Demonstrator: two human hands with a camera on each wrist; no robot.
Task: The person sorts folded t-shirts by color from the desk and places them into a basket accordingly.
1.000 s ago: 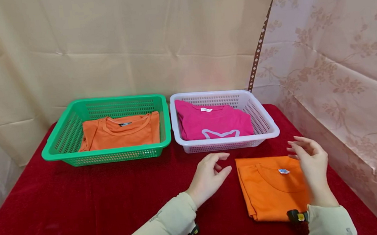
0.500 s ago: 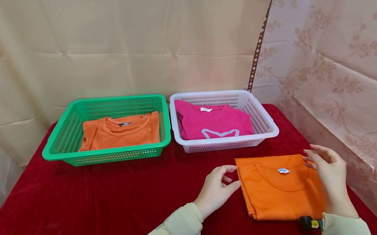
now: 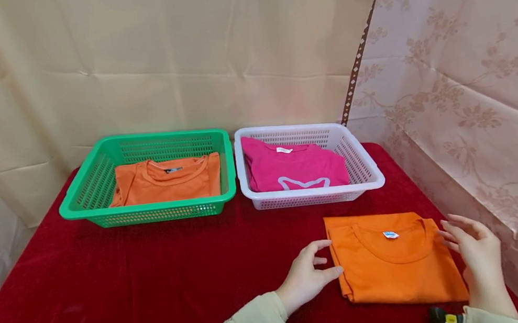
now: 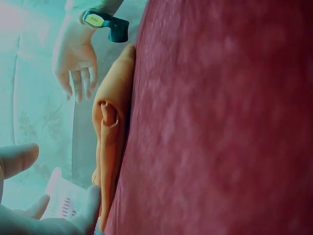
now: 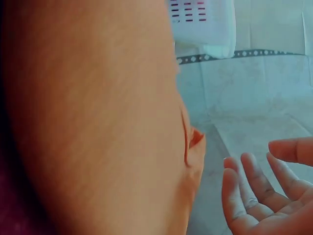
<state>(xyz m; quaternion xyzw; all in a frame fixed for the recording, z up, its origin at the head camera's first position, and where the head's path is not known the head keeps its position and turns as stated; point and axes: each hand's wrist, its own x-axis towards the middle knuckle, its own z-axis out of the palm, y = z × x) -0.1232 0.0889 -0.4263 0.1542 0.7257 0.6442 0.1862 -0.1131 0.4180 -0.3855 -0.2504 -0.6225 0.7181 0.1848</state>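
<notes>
A folded orange T-shirt (image 3: 393, 268) lies on the red cloth at the front right, its neck label facing up. My left hand (image 3: 305, 275) is at the shirt's left edge, fingers loosely bent and spread from the thumb, gripping nothing. Off the shirt's right edge hovers my right hand (image 3: 479, 249), its fingers relaxed and apart. In the left wrist view the shirt (image 4: 110, 127) shows its folded side, with the right hand (image 4: 76, 63) beyond it. The right wrist view has the shirt (image 5: 107, 117) close up and the right hand's spread fingers (image 5: 259, 188) beside it.
A green basket (image 3: 150, 208) at the back left holds an orange shirt (image 3: 171, 184). Beside it stands a white basket (image 3: 314, 192) with a pink shirt (image 3: 295, 168). Red cloth (image 3: 157, 277) covers the table. Curtains (image 3: 182, 59) hang behind and to the right.
Both hands have moved right and toward the front edge. The left has come up to the orange shirt's left edge; the right has passed from above the shirt to its right side.
</notes>
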